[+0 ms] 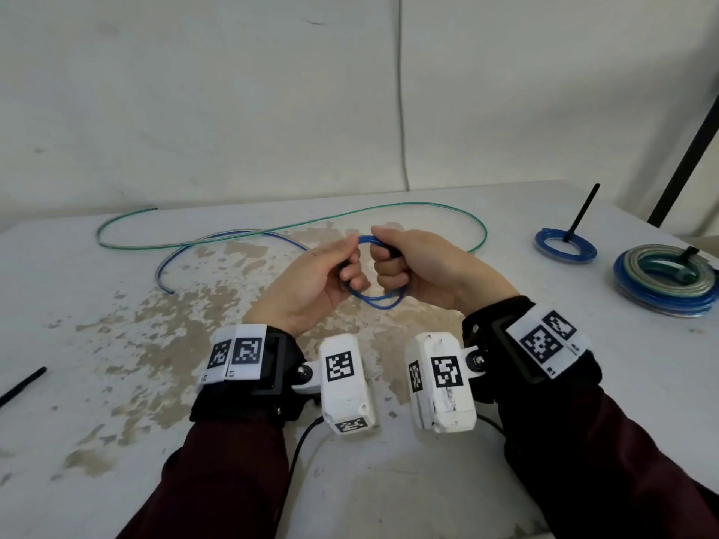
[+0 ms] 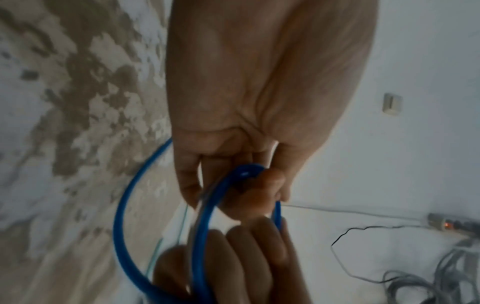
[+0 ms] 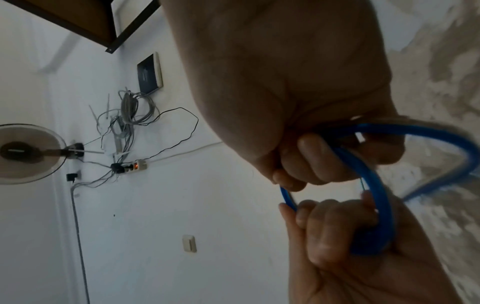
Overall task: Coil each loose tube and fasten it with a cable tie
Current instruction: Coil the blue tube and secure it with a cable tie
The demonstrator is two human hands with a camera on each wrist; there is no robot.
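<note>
A small coil of the blue tube (image 1: 383,299) hangs between both hands just above the middle of the table. My left hand (image 1: 350,268) grips its left side, fingers curled through the loops. My right hand (image 1: 385,262) grips the right side the same way. In the left wrist view the blue tube (image 2: 122,216) arcs out below my left hand (image 2: 233,185). The right wrist view shows my right hand (image 3: 311,162) curled around the blue tube (image 3: 376,195). The tube's loose tail (image 1: 171,262) trails left across the table. A loose green tube (image 1: 272,229) lies behind it.
A small blue coil (image 1: 544,247) with an upright black cable tie (image 1: 581,212) lies at the right, beside a larger tied bundle of blue, grey and green tube (image 1: 665,280). A spare black cable tie (image 1: 21,387) lies at the left edge. The table top (image 1: 175,344) is worn and stained.
</note>
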